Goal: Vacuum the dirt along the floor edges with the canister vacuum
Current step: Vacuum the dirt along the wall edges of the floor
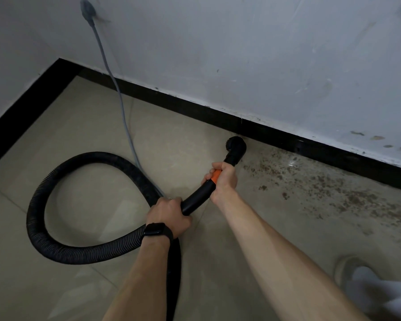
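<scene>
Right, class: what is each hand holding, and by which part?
Both hold the vacuum wand: right hand on its orange collar behind the brush nozzle, left hand at the rear end, by the ribbed hose.

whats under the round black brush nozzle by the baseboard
The round black brush nozzle on the black vacuum wand sits on beige floor tile beside the black baseboard. Brown dirt specks spread to its right; whatever lies directly beneath is covered by the nozzle.

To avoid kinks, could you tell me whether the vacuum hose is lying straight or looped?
Looped: the black hose curls in one full loop on the tiles.
</scene>
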Tool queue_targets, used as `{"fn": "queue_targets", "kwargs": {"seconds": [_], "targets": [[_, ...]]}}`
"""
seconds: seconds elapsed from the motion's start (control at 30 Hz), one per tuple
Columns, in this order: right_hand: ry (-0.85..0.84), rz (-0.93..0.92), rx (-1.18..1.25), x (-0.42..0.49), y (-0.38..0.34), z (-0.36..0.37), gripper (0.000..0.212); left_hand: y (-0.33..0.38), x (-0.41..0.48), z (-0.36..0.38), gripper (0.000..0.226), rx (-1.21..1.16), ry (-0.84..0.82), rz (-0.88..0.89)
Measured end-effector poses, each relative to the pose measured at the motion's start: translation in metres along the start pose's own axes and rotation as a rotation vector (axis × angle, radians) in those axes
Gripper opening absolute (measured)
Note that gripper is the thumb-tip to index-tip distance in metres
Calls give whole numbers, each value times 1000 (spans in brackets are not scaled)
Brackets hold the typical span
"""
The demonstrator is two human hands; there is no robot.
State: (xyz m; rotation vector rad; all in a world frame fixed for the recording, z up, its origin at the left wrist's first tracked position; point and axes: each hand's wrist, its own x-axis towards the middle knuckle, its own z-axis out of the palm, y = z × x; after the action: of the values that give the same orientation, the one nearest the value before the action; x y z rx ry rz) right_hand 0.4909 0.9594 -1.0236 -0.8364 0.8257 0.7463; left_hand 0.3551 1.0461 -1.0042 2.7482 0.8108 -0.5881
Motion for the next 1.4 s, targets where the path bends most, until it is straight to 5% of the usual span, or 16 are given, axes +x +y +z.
{"fn": "queue_targets", "kwargs": {"seconds": [0.8, 1.2, 1.4], "targets": [[93, -185, -310, 38, 8, 38, 20, -7, 35, 14, 10, -444, -96, -153], [-47, -114, -358, 35, 4, 48, 17, -11, 34, 17, 9, -483, -68, -189], [16, -125, -299, 19, 14, 26, 15, -10, 13, 20, 10, -443, -128, -142]]}}
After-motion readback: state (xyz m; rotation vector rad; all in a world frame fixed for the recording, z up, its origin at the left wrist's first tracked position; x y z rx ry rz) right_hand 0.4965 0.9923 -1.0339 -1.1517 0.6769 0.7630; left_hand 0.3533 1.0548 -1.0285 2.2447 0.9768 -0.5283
